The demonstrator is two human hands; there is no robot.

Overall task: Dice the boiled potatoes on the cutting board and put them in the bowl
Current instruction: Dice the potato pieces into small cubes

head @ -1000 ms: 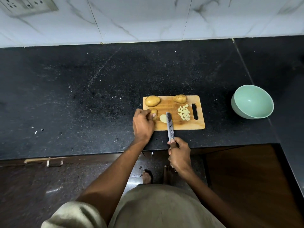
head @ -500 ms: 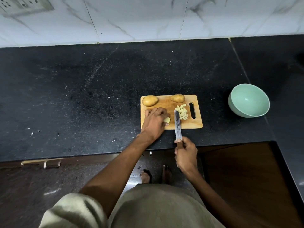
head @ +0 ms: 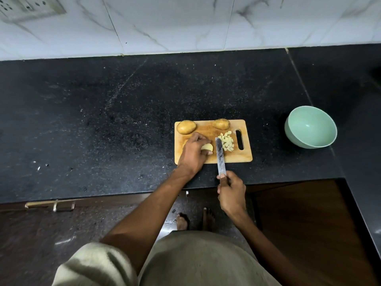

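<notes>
A wooden cutting board [head: 243,156] lies near the counter's front edge. Two whole potatoes rest along its far edge, one at the left [head: 186,127] and one in the middle [head: 221,124]. A pile of diced potato [head: 226,143] sits beside the board's handle slot. My left hand [head: 193,153] holds a cut potato piece [head: 207,147] down on the board. My right hand [head: 232,191] grips a knife [head: 220,156] whose blade lies across the board between the piece and the dice. A mint green bowl [head: 292,133] stands to the right of the board, with nothing in it.
The black stone counter [head: 123,120] runs left and back to a white marble wall [head: 185,23] with a socket plate [head: 26,7] at top left. A counter return [head: 362,141] extends forward on the right. Below are a drawer handle [head: 49,205] and my feet.
My left hand shifted right from the board's left edge onto the cut potato piece. The knife moved right, closer to the diced pile.
</notes>
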